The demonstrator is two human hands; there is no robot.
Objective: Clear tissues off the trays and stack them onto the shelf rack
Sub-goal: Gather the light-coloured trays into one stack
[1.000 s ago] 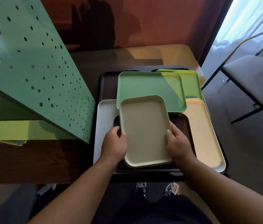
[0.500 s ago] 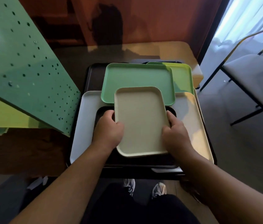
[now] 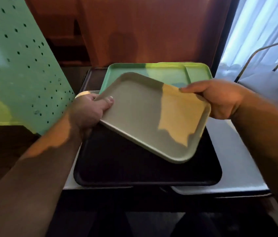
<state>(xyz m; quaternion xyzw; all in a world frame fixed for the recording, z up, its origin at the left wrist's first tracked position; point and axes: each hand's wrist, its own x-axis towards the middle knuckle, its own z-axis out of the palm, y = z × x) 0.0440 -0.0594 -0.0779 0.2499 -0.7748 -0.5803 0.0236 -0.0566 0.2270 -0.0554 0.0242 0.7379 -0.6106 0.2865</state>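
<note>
A small beige tray (image 3: 145,115) hangs lifted and turned above the pile, its far corner up and to the left. My left hand (image 3: 90,112) grips its left edge, thumb on the inside. My right hand (image 3: 218,98) grips its upper right edge. Under it lies a black tray (image 3: 134,168). A mint green tray (image 3: 134,72) and a lime green tray (image 3: 198,72) lie behind. The green perforated shelf rack panel (image 3: 20,65) stands at the left. No tissue shows on the beige tray.
White trays (image 3: 237,168) stick out from under the black one at the right and left. A chair with a grey seat (image 3: 268,82) stands at the right by a bright window. A brown wall lies behind the table.
The beige tray has risen off the black tray and rotated, its long side now running diagonally. Both hands shifted with it, the right one higher. The view moved closer.
</note>
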